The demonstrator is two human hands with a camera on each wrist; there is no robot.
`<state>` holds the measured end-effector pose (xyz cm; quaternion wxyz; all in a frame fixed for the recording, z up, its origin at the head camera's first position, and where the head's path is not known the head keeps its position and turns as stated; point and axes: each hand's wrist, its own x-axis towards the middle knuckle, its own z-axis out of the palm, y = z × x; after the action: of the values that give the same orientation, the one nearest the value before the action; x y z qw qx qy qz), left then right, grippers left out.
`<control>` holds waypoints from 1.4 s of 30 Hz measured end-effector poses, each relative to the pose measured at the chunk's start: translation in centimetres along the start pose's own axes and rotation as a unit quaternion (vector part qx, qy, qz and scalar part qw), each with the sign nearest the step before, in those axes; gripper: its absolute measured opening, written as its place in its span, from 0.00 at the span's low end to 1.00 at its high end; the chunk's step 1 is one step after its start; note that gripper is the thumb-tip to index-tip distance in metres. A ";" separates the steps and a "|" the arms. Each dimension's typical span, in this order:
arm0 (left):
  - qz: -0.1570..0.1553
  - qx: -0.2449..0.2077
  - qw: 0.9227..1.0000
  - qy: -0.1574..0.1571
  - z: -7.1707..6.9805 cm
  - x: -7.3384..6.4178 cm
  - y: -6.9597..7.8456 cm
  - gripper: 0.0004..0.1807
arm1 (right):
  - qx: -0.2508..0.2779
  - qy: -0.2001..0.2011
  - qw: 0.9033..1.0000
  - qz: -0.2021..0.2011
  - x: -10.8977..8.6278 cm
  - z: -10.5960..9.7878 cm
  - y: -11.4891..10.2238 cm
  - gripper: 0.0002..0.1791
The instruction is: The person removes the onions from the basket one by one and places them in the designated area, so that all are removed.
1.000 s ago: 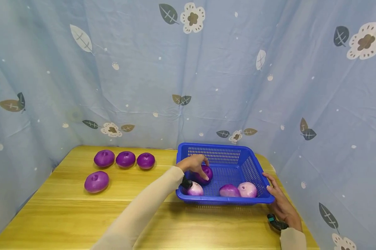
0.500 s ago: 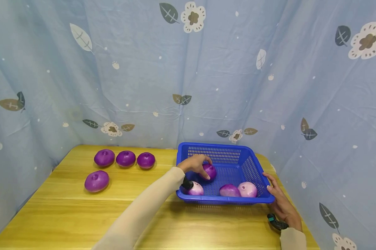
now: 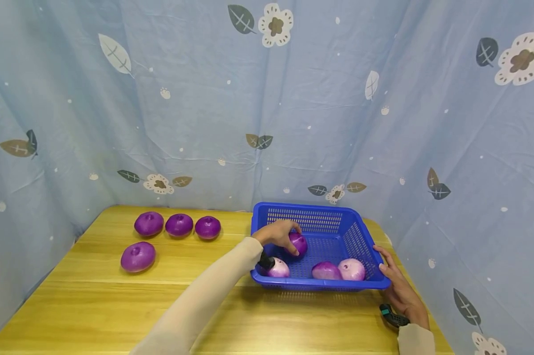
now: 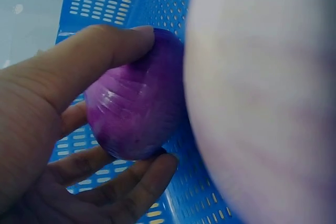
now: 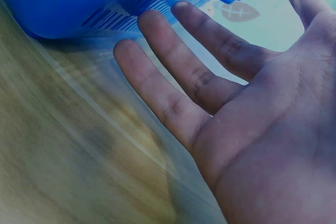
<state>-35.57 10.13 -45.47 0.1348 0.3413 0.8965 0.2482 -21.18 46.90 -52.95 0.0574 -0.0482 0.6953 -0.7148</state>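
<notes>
My left hand [image 3: 277,232] reaches into the blue plastic basket [image 3: 320,283] and grips a purple onion [image 3: 299,243], thumb on one side and curled fingers on the other. In the left wrist view this onion [image 4: 136,98] is close to the basket floor, and whether it touches is unclear. A pale onion [image 3: 279,268] sits just below that wrist, looming large and blurred in the wrist view. At the basket's right side, my right hand [image 3: 400,288] rests against the rim and outer wall. Its fingers [image 5: 163,90] look extended and spread in the right wrist view.
Two more onions, one purple [image 3: 326,270] and one pale [image 3: 352,269], lie at the basket's near right. Left on the wooden table [image 3: 93,305] are three purple onions [image 3: 179,225] in a row and another onion [image 3: 138,257] before them. A patterned curtain [image 3: 204,123] surrounds the table.
The held onion has shifted slightly right and up within the basket, between one second and half a second ago. Since then both hands look almost still.
</notes>
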 end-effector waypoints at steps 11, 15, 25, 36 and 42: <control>0.042 -0.040 0.997 0.053 -0.8 -0.9 0.4 0.34 | 0.014 -0.016 1.000 -0.005 0.0 0.0 0.2 0.30; 0.048 -0.052 0.995 0.067 -1.5 -1.4 0.6 0.35 | 0.020 -0.026 0.999 -0.003 -0.3 -0.2 0.4 0.29; 0.065 -0.056 0.992 0.097 -3.6 -2.9 0.6 0.36 | 0.016 -0.002 1.000 0.007 -0.3 -0.4 0.4 0.29; 0.075 -0.051 0.989 0.114 -5.7 -5.1 -0.8 0.38 | 0.039 -0.019 0.999 -0.009 -0.3 -0.3 0.5 0.27; 0.083 -0.043 0.987 0.131 -7.2 -7.1 -1.7 0.37 | 0.030 -0.012 0.999 -0.004 -0.1 -0.1 0.2 0.28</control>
<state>-34.24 1.71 -39.85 0.0095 0.3732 0.8635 0.3390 -21.05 47.06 -53.10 0.0643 -0.0580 0.6726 -0.7349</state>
